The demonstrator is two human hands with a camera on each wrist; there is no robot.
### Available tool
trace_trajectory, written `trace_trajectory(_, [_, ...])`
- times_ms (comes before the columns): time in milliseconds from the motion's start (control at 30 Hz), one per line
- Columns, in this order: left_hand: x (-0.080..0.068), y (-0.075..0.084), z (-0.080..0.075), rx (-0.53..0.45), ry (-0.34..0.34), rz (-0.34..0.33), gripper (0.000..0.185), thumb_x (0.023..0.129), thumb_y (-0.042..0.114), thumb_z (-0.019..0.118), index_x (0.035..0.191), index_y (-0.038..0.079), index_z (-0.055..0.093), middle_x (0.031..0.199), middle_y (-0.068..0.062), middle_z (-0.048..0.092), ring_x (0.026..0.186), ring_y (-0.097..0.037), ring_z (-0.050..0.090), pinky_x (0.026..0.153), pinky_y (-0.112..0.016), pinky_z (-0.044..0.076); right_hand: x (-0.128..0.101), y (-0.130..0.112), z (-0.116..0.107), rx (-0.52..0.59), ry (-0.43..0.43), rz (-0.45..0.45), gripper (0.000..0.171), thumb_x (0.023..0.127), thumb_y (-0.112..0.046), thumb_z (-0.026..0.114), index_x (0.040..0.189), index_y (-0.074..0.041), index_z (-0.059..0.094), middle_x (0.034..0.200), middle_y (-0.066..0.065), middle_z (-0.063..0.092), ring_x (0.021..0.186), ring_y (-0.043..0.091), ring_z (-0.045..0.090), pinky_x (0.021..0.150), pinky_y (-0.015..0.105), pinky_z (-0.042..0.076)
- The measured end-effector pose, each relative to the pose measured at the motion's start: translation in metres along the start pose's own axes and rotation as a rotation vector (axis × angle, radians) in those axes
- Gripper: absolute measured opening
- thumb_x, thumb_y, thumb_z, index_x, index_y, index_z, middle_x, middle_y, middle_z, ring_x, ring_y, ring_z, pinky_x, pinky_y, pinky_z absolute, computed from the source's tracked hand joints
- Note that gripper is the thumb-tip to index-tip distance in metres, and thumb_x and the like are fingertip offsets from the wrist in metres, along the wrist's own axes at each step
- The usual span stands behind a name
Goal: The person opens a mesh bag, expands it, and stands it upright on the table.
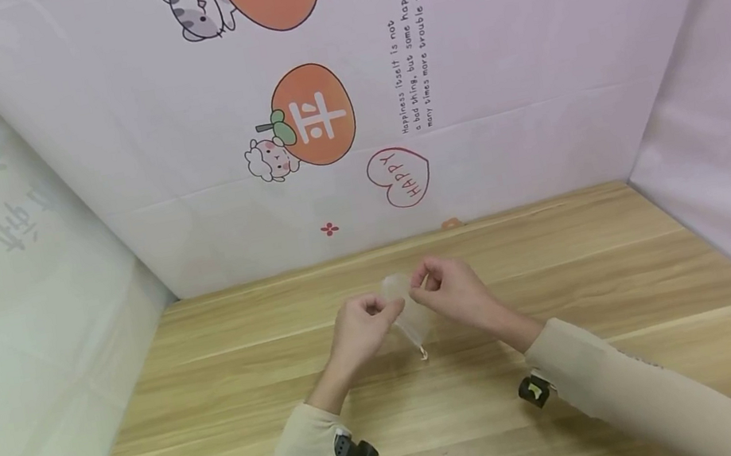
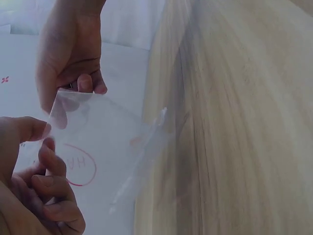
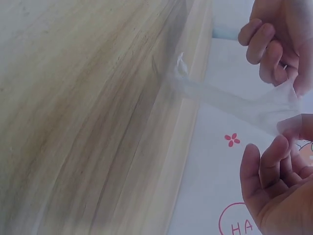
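A clear, thin plastic bag [image 1: 414, 326] hangs between the two hands above the wooden table, its lower end narrowing to a crumpled whitish tip. My left hand [image 1: 362, 328] pinches one side of its upper edge between thumb and forefinger. On the other side, my right hand [image 1: 454, 292] pinches the edge with thumb and fingertips. Through the see-through film [image 2: 115, 139] in the left wrist view, part of a red printed heart shows. The right wrist view has the bag [image 3: 230, 101] drawn narrow and creased, with the left hand [image 3: 276, 44] above it.
The wood-grain table [image 1: 258, 407] runs back to a white printed cloth [image 1: 493, 77] with orange fruit, small animals and lettering. White cloth walls [image 1: 27, 333] rise at the left and right. Small black cameras [image 1: 357, 453] sit on both sleeved wrists.
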State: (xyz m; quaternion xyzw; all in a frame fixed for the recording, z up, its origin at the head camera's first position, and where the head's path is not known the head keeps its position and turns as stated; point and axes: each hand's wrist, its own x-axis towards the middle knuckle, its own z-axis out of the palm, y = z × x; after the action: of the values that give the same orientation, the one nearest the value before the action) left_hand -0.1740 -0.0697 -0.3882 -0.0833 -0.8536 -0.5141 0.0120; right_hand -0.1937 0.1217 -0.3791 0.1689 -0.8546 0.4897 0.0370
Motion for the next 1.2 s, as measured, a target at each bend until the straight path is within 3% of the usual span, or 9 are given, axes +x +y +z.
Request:
trace_trajectory(167, [0.004,0.001,-0.002,0.000,0.122,0.046,0.019,0.090,0.025,0.075,0.088,0.010,0.062,0.074,0.001,0.059,0.062,-0.013,0.053,0.054,-0.026,0.043,0.000,0.000,0.002,0.007,-0.027,-0.021,0.006,0.085,-0.006,0.072,0.084,-0.007,0.066,0.062,-0.001,0.055,0.051,0.010,0.045,0.043,0.022,0.035])
trace_trajectory(267, [0.006,0.001,-0.003,-0.008,0.143,0.068,0.011,0.090,0.016,0.074,0.090,0.009,0.065,0.076,-0.001,0.063,0.062,-0.013,0.056,0.053,-0.025,0.045,0.001,-0.001,0.004,-0.026,-0.042,-0.016,0.012,0.087,-0.014,0.075,0.091,-0.007,0.067,0.065,0.000,0.056,0.055,0.011,0.048,0.046,0.024,0.039])
trace_trajectory(433, [0.007,0.002,-0.005,-0.005,0.129,0.089,0.009,0.088,0.010,0.076,0.087,0.008,0.067,0.075,0.000,0.066,0.066,-0.013,0.058,0.055,-0.026,0.047,0.006,-0.006,0.008,-0.034,-0.019,-0.054,0.025,0.089,-0.023,0.078,0.105,-0.007,0.068,0.076,0.002,0.063,0.067,0.016,0.058,0.057,0.029,0.050])
trace_trajectory(633, [0.006,0.004,-0.006,-0.007,0.116,0.096,0.009,0.086,0.006,0.076,0.084,0.009,0.067,0.073,0.000,0.065,0.068,-0.015,0.059,0.055,-0.026,0.047,0.010,-0.011,0.008,-0.035,0.028,-0.095,0.005,0.090,-0.013,0.076,0.090,-0.010,0.072,0.073,-0.002,0.065,0.064,0.015,0.056,0.057,0.028,0.048])
trace_trajectory(1067, [0.004,0.009,-0.006,-0.013,0.104,0.114,0.010,0.084,0.000,0.074,0.080,0.006,0.067,0.073,-0.002,0.065,0.067,-0.015,0.058,0.052,-0.025,0.045,0.010,-0.011,0.009,-0.104,0.036,-0.087,0.005,0.088,-0.004,0.074,0.090,-0.006,0.070,0.076,-0.001,0.065,0.069,0.014,0.058,0.062,0.029,0.053])
trace_trajectory(1200, [0.005,0.008,-0.006,-0.021,0.113,0.126,0.009,0.083,0.000,0.073,0.081,0.005,0.066,0.073,-0.003,0.065,0.067,-0.015,0.058,0.054,-0.026,0.046,0.009,-0.010,0.008,-0.096,0.026,-0.083,0.008,0.089,-0.009,0.075,0.093,-0.007,0.069,0.075,0.000,0.063,0.067,0.015,0.058,0.058,0.029,0.052])
